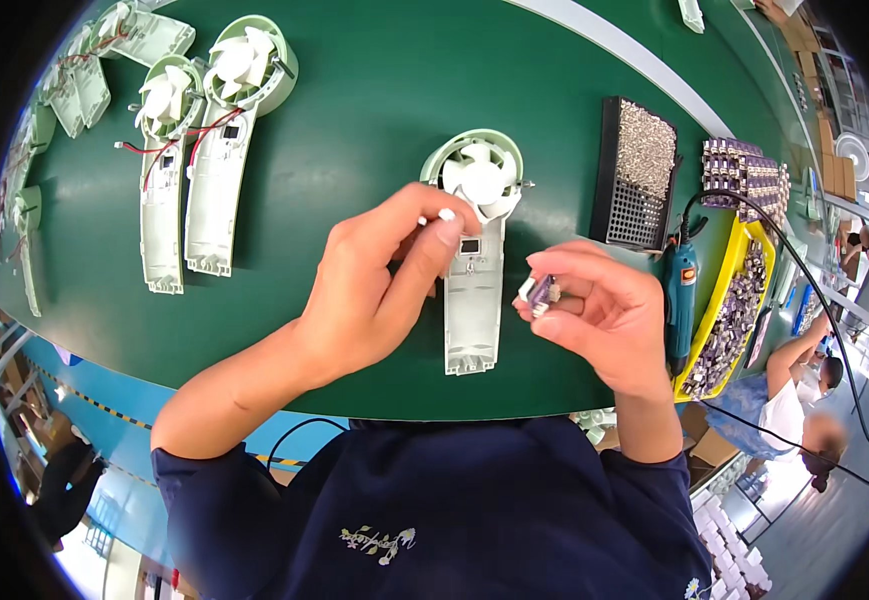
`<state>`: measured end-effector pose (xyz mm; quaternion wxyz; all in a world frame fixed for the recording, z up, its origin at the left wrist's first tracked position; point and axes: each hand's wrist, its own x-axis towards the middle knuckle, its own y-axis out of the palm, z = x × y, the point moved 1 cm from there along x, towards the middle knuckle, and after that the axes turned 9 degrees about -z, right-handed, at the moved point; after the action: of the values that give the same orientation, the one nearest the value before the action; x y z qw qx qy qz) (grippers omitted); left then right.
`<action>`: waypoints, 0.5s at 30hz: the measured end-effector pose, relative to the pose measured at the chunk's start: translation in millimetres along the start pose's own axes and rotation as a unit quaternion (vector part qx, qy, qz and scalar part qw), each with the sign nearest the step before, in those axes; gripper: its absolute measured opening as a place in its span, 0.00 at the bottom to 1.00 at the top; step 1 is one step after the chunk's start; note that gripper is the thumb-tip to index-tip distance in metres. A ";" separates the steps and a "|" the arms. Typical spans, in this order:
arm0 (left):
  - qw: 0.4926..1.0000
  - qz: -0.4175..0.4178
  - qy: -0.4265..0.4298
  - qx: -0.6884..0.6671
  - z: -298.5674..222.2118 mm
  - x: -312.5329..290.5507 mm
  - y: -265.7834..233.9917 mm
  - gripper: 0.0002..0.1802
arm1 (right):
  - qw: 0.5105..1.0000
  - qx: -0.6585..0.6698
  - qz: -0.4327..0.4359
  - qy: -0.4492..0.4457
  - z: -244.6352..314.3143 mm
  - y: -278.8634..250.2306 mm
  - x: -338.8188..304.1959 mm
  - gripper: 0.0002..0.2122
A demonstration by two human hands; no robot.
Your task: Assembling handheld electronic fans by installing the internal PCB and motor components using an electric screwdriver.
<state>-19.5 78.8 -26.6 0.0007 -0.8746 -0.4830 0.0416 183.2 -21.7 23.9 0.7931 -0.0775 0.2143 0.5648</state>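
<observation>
A pale green handheld fan half-shell [472,310] lies on the table in front of me, its white fan blades [478,176] in the round head at the far end. Over the upper part of its handle, my left hand [379,262] is closed in a pinch. Between thumb and forefinger shows a small white plug [445,215]; any wires on it are hidden by the fingers. To the right of the shell, my right hand [604,310] grips a small purple circuit board [540,295] with white connectors, thumb and fingers at its edges.
Two fan half-shells [216,190] with red and black wires lie at left, more shells [79,90] beyond. On the right are a black tray of small metal parts [609,175], stacked circuit boards [739,170], a teal electric screwdriver [681,300] with a cable, and a yellow bin [766,255] of boards.
</observation>
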 end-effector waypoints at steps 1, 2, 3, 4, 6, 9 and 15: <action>1.000 -0.018 -0.004 -0.011 0.4 -1.3 2.4 0.08 | 1.000 -0.001 0.000 0.002 -3.8 -0.2 1.9 0.21; 0.999 -0.037 -0.008 -0.022 0.6 -2.5 4.4 0.10 | 0.968 -0.172 -0.001 -0.182 -7.2 -1.7 7.4 0.20; 0.999 -0.037 -0.010 -0.024 0.6 -3.7 5.7 0.10 | 0.874 -0.332 -0.001 -0.355 -8.3 -1.0 13.8 0.20; 0.998 -0.062 0.004 -0.011 1.4 -4.5 6.4 0.08 | 0.807 -0.389 0.013 -0.444 -5.4 2.4 27.0 0.19; 0.996 -0.089 0.016 0.001 2.9 -5.1 7.7 0.06 | 0.802 -0.403 0.024 -0.440 -5.8 7.7 32.2 0.18; 0.995 -0.096 -0.001 -0.021 5.9 -2.6 8.3 0.06 | 0.815 -0.410 0.017 -0.409 -12.9 14.6 33.4 0.17; 0.995 -0.100 0.014 0.005 4.8 -3.8 8.4 0.04 | 0.796 -0.455 0.003 -0.399 -17.4 20.0 31.4 0.17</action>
<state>-14.7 70.9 -31.5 0.0160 -0.8225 -0.5677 0.0313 168.7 6.0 -2.8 0.6803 -0.1964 -0.4021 0.5805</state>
